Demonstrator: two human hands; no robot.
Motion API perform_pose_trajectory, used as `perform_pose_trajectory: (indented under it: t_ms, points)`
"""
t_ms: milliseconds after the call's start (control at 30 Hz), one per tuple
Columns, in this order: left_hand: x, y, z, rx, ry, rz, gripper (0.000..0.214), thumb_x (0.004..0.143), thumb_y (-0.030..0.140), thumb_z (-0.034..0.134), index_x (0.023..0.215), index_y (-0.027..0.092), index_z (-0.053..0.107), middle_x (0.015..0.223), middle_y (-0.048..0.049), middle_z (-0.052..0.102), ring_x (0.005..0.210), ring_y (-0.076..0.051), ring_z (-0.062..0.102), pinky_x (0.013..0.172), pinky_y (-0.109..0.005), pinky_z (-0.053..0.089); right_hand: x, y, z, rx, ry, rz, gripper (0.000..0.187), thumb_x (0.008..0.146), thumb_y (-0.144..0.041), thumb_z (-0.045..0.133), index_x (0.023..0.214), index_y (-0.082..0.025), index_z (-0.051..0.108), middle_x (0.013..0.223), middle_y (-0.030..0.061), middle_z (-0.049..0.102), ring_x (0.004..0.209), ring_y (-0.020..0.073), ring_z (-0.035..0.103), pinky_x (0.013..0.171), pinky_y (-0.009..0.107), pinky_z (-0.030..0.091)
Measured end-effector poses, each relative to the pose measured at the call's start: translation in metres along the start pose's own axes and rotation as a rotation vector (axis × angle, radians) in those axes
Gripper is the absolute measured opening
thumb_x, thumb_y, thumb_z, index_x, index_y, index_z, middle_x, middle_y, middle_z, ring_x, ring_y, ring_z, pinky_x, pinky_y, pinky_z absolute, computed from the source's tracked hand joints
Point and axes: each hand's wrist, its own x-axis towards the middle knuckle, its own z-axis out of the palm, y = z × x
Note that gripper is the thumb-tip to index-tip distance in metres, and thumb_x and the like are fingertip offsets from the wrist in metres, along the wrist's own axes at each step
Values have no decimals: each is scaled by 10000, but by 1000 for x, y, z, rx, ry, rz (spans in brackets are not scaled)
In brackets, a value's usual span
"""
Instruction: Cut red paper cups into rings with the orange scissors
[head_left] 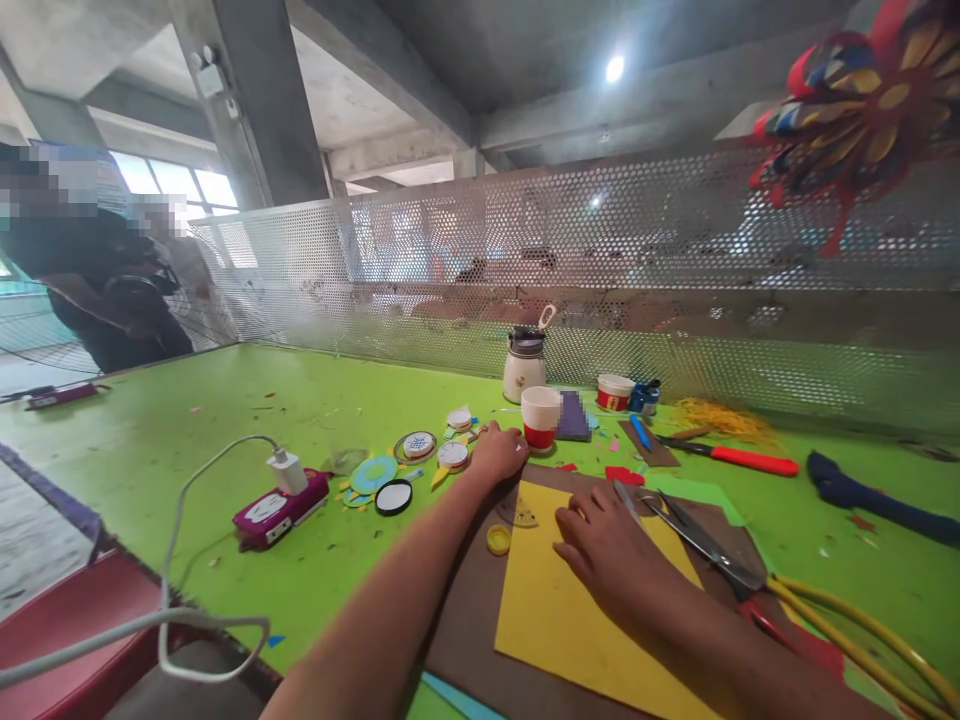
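Observation:
My left hand (pixel 498 452) reaches across the green table, close beside a white and red paper cup (pixel 541 418). Its fingers are bent and slightly apart, with no held thing visible. My right hand (pixel 604 538) rests on a yellow sheet (pixel 540 610), fingers loosely bent and apart, gripping nothing that I can see. The sheet lies over a brown board (pixel 466 630). A yellow ring-shaped cap (pixel 498 540) and a small cut-out with a drawn face (pixel 523 513) sit by its left edge. Yellow-handled scissors (pixel 712 550) lie right of my right hand.
Round craft pieces (pixel 373 475) and a purple power strip (pixel 281 508) with a white charger lie left. Behind stand a jar-like bottle (pixel 524 368) and a red-white tub (pixel 614 392). A red-handled tool (pixel 754 460) lies right. A perforated metal screen (pixel 637 260) borders the table.

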Motion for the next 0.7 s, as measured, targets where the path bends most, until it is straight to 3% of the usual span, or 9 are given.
perform_pose_trajectory:
  t_ms: [333,700]
  points:
    - [-1,7,1,68,47,-62,352,917,330,601,1234,178,582,1252,-104,611,1039,-248,633,855,-466,544,1,1,-3,-50,-23,8,164,934,-334,608,929,-177,656,1001,46,660,1010,253,589,898,473,448]
    - [7,11,-6,78,19,-54,358,916,333,603,1236,175,580,1252,-106,611,1044,-252,632,858,-471,542,4,2,-21,-56,-91,-1,284,950,-371,600,1151,-173,629,1207,81,638,1071,250,623,906,481,507]
